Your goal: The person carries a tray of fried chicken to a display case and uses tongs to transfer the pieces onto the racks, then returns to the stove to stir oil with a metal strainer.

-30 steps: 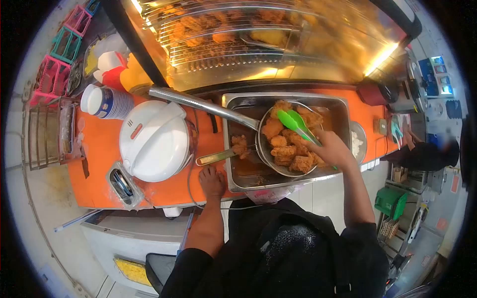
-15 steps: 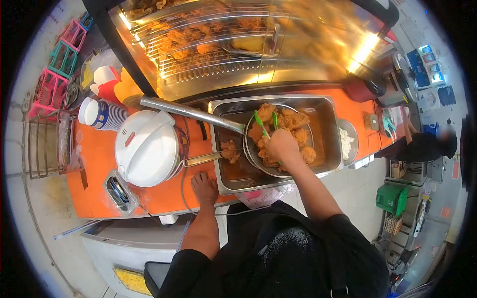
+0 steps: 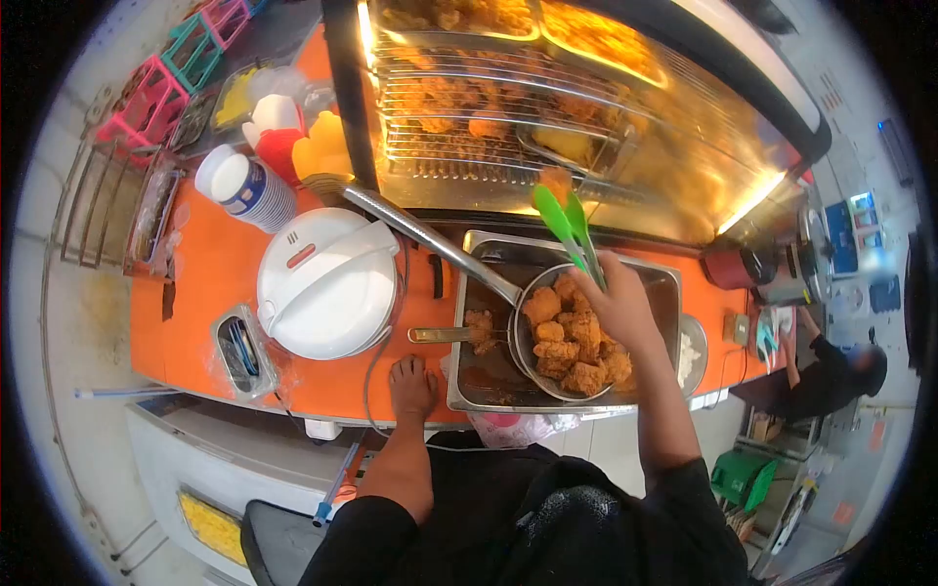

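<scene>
My right hand (image 3: 618, 298) is closed on green-tipped tongs (image 3: 569, 227), raised above the back edge of a metal tray (image 3: 666, 303). A blurred fried piece (image 3: 556, 180) shows at the tongs' tips, in front of the lit display cabinet (image 3: 440, 190). Below, a round strainer (image 3: 520, 356) with a long metal handle holds several pieces of fried chicken (image 3: 584, 334) over the tray. My left hand (image 3: 412, 388) lies flat on the orange counter (image 3: 332, 386), fingers spread, left of the tray and holding nothing.
A white lidded cooker (image 3: 327, 283) stands left of the tray, near stacked paper cups (image 3: 256, 195). One smaller strainer handle (image 3: 438, 335) crosses the tray's left rim. A bowl (image 3: 692, 356) of white food sits right. Another person (image 3: 831, 381) is at the far right.
My right hand has lifted the tongs from the chicken in the strainer toward the cabinet, with a piece at their tips. The view has shifted. My left hand stays on the counter.
</scene>
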